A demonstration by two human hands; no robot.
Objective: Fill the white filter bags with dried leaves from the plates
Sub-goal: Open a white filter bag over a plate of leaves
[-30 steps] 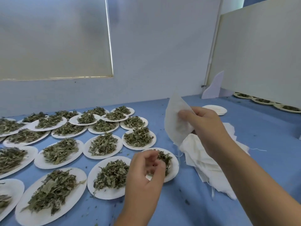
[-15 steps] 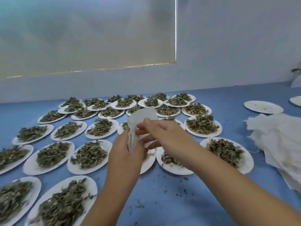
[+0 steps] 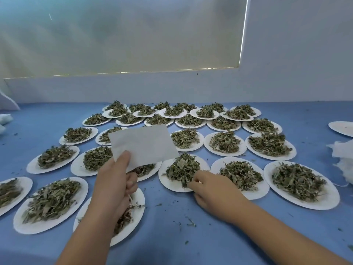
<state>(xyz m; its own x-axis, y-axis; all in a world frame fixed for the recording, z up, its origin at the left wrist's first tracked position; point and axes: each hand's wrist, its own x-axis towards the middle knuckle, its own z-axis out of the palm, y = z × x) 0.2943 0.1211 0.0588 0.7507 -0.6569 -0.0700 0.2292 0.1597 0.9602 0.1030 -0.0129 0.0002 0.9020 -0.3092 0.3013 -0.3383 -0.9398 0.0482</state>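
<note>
My left hand (image 3: 116,182) holds a flat white filter bag (image 3: 143,146) by its lower left corner, raised above the plates. My right hand (image 3: 212,190) reaches onto the front edge of a white paper plate (image 3: 164,181), its thumb and fingers closing on the dried leaves (image 3: 181,167) heaped there. Several more white plates of dried green leaves cover the blue table (image 3: 191,236) in rows in front of me.
A heap of spare white filter bags (image 3: 342,155) lies at the right edge, behind it an almost bare plate (image 3: 342,128). Leaf crumbs are scattered on the blue surface. A white wall and a window blind close off the far side.
My right hand has let go of the bag and dropped to the plate of leaves on the right. My left hand alone now holds the bag. The view has swung left.
</note>
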